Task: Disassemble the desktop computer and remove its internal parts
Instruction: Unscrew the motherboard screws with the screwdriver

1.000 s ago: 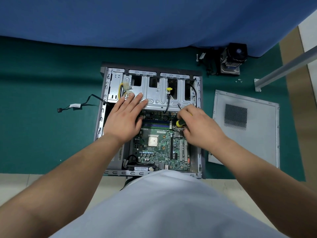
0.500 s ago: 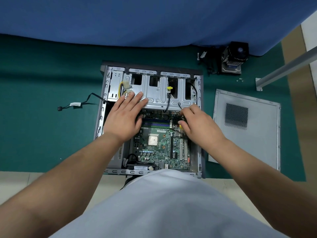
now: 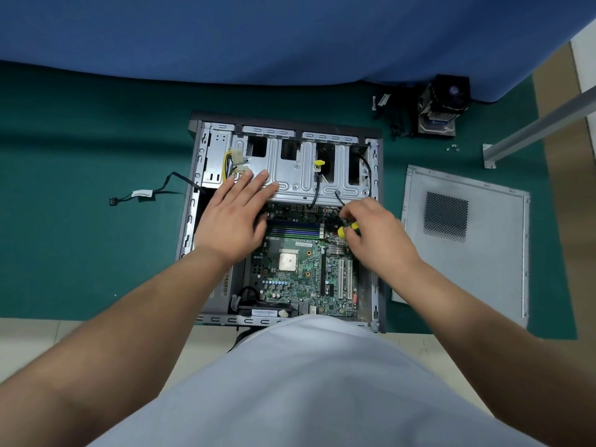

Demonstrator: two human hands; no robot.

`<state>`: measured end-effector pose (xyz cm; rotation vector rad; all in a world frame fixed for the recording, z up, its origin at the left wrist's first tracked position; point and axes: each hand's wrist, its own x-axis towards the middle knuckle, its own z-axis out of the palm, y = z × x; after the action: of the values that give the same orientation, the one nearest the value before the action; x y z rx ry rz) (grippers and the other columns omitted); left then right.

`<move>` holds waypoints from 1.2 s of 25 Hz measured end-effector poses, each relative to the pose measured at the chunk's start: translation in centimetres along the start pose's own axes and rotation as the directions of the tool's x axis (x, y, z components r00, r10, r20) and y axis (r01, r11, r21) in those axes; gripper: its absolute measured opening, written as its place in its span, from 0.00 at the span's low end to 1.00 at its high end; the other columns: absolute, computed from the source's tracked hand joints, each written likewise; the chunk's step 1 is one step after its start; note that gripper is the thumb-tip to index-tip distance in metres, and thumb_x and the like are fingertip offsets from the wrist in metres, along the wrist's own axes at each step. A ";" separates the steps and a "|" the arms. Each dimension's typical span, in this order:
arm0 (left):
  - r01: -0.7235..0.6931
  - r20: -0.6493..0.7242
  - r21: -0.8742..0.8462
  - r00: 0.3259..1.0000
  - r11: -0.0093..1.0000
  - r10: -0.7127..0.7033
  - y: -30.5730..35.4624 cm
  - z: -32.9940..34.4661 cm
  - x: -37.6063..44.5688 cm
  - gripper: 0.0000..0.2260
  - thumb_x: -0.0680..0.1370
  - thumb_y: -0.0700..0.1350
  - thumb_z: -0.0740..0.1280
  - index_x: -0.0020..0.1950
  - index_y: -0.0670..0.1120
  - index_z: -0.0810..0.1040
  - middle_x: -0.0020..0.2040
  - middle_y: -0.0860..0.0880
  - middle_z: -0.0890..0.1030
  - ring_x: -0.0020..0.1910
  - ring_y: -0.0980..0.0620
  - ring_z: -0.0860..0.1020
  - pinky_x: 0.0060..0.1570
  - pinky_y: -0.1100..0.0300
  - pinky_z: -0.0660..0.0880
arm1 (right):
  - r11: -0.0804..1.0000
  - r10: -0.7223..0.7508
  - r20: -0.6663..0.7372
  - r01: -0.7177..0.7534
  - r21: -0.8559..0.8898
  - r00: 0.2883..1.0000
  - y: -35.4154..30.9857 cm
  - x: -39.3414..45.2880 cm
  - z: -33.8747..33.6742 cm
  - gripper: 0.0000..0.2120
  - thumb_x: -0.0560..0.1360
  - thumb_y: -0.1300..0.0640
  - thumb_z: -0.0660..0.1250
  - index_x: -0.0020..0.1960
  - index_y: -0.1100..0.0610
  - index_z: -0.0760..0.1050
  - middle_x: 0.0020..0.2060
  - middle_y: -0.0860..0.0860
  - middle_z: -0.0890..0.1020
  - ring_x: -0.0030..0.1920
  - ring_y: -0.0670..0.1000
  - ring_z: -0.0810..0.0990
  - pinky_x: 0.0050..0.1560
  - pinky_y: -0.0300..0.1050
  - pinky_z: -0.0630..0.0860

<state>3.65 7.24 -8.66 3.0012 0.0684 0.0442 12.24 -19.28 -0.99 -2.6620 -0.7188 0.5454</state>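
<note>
Now: right hand (image 3: 375, 233) curled round a yellow-handled screwdriver (image 3: 347, 229), tip hidden at the upper right corner of the motherboard (image 3: 300, 269). Left hand (image 3: 233, 217) flat, fingers straight and spread, pressing on the metal drive cage (image 3: 300, 175) and the board's upper left edge. Both work inside the open computer case (image 3: 193, 221), lying on its side on a green mat (image 3: 80, 253). Removed side panel (image 3: 467, 240) lies just right of the case. Cooler fan (image 3: 443, 104) stands farther back right. A loose black cable (image 3: 151, 193) trails left of the case.
</note>
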 end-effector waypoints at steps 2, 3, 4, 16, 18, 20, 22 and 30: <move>-0.001 0.000 -0.002 1.000 1.000 0.001 0.0 0.0 0.0 0.28 0.81 0.54 0.54 0.82 0.56 0.59 0.83 0.53 0.59 0.83 0.51 0.55 0.82 0.49 0.48 | 0.999 0.006 0.010 -0.007 0.042 1.000 0.1 0.0 -0.1 0.10 0.76 0.63 0.67 0.55 0.53 0.79 0.53 0.49 0.77 0.49 0.52 0.77 0.53 0.52 0.77; -0.001 -0.001 -0.005 1.000 1.000 0.001 0.0 0.0 0.0 0.28 0.81 0.54 0.54 0.82 0.56 0.59 0.83 0.53 0.59 0.83 0.51 0.55 0.82 0.49 0.48 | 0.999 0.011 0.013 -0.012 0.049 1.000 0.2 -0.1 -0.1 0.10 0.75 0.63 0.68 0.54 0.52 0.79 0.52 0.47 0.76 0.49 0.51 0.77 0.53 0.51 0.77; -0.002 -0.001 -0.008 1.000 1.000 0.002 0.0 0.0 0.0 0.28 0.81 0.54 0.54 0.82 0.56 0.59 0.83 0.53 0.59 0.83 0.51 0.55 0.82 0.49 0.49 | 0.998 0.015 0.010 -0.016 0.055 1.000 0.2 -0.1 -0.1 0.10 0.75 0.63 0.68 0.53 0.52 0.79 0.51 0.46 0.76 0.48 0.50 0.76 0.52 0.50 0.77; -0.007 -0.002 -0.036 1.000 0.999 0.007 0.0 0.0 0.0 0.28 0.81 0.53 0.58 0.82 0.56 0.60 0.83 0.53 0.60 0.82 0.51 0.56 0.82 0.49 0.48 | 0.996 0.048 -0.041 -0.045 0.073 0.998 0.4 -0.6 -0.4 0.10 0.72 0.63 0.68 0.50 0.52 0.80 0.48 0.45 0.76 0.46 0.51 0.77 0.48 0.48 0.75; -0.010 -0.007 -0.044 1.000 0.999 0.010 0.1 0.0 0.0 0.28 0.81 0.52 0.58 0.82 0.55 0.60 0.83 0.53 0.60 0.82 0.51 0.56 0.82 0.49 0.48 | 0.996 0.048 -0.047 -0.044 0.078 0.998 0.3 -0.6 -0.4 0.10 0.72 0.64 0.68 0.50 0.52 0.80 0.48 0.45 0.76 0.46 0.51 0.77 0.48 0.47 0.75; -0.013 0.001 -0.053 1.000 0.999 0.013 0.0 -0.2 0.0 0.28 0.81 0.53 0.57 0.82 0.56 0.60 0.83 0.53 0.60 0.82 0.51 0.56 0.82 0.49 0.48 | 0.996 0.049 -0.058 -0.044 0.083 0.997 0.3 -0.7 -0.5 0.10 0.72 0.63 0.68 0.50 0.52 0.80 0.48 0.45 0.76 0.44 0.50 0.77 0.46 0.46 0.73; -0.013 0.011 -0.062 1.000 0.998 0.014 0.0 -0.3 0.1 0.28 0.81 0.53 0.57 0.82 0.56 0.60 0.83 0.53 0.60 0.82 0.51 0.56 0.82 0.49 0.49 | 0.995 0.056 -0.073 -0.050 0.086 0.996 0.5 -0.9 -0.8 0.10 0.72 0.63 0.69 0.49 0.51 0.80 0.48 0.45 0.77 0.41 0.47 0.76 0.42 0.43 0.71; -0.196 -0.137 -0.190 0.976 0.962 0.171 1.4 -0.9 -0.9 0.21 0.82 0.41 0.65 0.75 0.47 0.73 0.76 0.48 0.73 0.77 0.45 0.69 0.77 0.43 0.64 | 0.953 0.170 -0.163 -0.120 0.278 0.972 0.5 -2.5 -2.8 0.11 0.69 0.61 0.73 0.46 0.47 0.80 0.45 0.40 0.77 0.43 0.35 0.74 0.39 0.26 0.66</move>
<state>2.83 5.92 -7.57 2.7881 -0.1917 0.2357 11.73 -21.62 1.95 -2.4812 -0.3681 0.3919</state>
